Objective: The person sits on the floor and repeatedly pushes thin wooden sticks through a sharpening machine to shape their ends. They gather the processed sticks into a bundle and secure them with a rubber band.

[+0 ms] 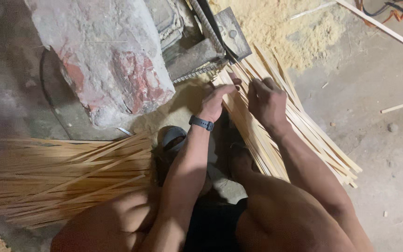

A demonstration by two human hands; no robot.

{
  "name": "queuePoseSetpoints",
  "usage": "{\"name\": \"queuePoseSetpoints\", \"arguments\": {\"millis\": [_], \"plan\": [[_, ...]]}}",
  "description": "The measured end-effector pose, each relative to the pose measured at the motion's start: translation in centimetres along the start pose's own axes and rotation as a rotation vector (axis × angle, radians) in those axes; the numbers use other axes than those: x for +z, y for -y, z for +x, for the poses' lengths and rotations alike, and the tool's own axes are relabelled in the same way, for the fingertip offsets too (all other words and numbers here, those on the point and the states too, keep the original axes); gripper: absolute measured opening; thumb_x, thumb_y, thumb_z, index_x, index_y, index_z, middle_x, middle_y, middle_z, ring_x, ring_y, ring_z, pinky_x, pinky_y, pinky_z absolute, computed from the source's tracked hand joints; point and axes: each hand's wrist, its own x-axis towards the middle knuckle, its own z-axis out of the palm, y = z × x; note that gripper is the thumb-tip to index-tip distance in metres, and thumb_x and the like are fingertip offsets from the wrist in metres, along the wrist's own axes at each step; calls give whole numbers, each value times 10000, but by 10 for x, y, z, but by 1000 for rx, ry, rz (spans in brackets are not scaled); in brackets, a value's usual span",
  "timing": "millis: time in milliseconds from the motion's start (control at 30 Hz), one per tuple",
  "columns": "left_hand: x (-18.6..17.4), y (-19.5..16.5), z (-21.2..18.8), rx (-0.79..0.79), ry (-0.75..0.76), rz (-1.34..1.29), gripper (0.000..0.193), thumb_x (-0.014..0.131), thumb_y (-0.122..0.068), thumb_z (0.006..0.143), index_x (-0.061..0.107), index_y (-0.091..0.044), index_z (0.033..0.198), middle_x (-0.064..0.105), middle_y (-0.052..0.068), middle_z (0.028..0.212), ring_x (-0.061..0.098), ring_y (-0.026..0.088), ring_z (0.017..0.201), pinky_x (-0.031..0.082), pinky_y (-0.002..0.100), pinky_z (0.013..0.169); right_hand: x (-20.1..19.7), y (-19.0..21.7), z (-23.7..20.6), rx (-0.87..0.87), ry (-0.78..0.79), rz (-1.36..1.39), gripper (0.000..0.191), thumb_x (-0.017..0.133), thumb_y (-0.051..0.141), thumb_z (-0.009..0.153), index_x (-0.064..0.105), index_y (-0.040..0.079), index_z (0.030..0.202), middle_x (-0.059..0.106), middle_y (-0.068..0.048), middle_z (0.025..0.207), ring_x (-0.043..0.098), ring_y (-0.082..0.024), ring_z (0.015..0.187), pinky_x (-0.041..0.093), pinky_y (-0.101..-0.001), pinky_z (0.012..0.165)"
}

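The bundle of thin bamboo strips (281,135) lies slanted on the concrete floor (378,140) in front of my knees, its upper end against the metal machine (206,51). My right hand (267,100) rests on top of it with fingers curled, seemingly gripping a few strips, though I cannot tell for sure. My left hand (218,100), fingers stretched flat, presses the bundle's edge. Sawdust (281,28) is heaped beyond; another strip pile (66,182) lies left.
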Motion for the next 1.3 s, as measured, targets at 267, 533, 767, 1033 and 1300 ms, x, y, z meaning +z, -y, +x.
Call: {"name": "queuePoseSetpoints", "arguments": {"millis": [267, 533, 767, 1033, 1300], "plan": [[3, -8, -5, -154, -210, 187, 289, 723, -219, 919, 628, -110, 1169, 562, 179, 1461, 406, 224, 1351, 260, 426, 1148, -4, 10, 14, -21, 28, 8, 61, 705, 49, 963, 763, 49, 982, 662, -145, 822, 652, -314, 643, 514, -429, 574], [6, -12, -8, 41, 78, 25, 388, 751, -111, 926, 693, 68, 1264, 729, 192, 1277, 648, 215, 1223, 379, 385, 1152, -33, 5, -36, 28, 155, 244, 174, 683, 67, 946, 753, -4, 1089, 709, -198, 981, 693, -242, 742, 580, -346, 616], [4, -7, -4, 188, -24, 71, 416, 770, -79, 913, 664, 27, 1301, 703, 142, 1267, 662, 184, 1142, 541, 318, 987, 0, -2, -3, 71, 29, 18, 48, 715, 29, 978, 758, 22, 997, 672, -149, 794, 661, -280, 618, 521, -425, 563], [1, 0, 2, 30, -263, -82, 440, 777, -109, 891, 545, -99, 1265, 663, 154, 1281, 680, 202, 1126, 536, 417, 995, 3, 23, 38, -74, 2, 7, 60, 695, 35, 963, 738, 41, 1005, 660, -163, 850, 647, -341, 681, 507, -440, 589], [3, -2, 3, 172, -47, 40, 424, 863, -130, 833, 696, 91, 1154, 752, 189, 1119, 687, 254, 1109, 409, 400, 1171, -37, 16, -21, -103, 27, 20, 103, 665, 36, 901, 705, 27, 995, 660, -144, 822, 655, -282, 637, 543, -383, 561]]}}
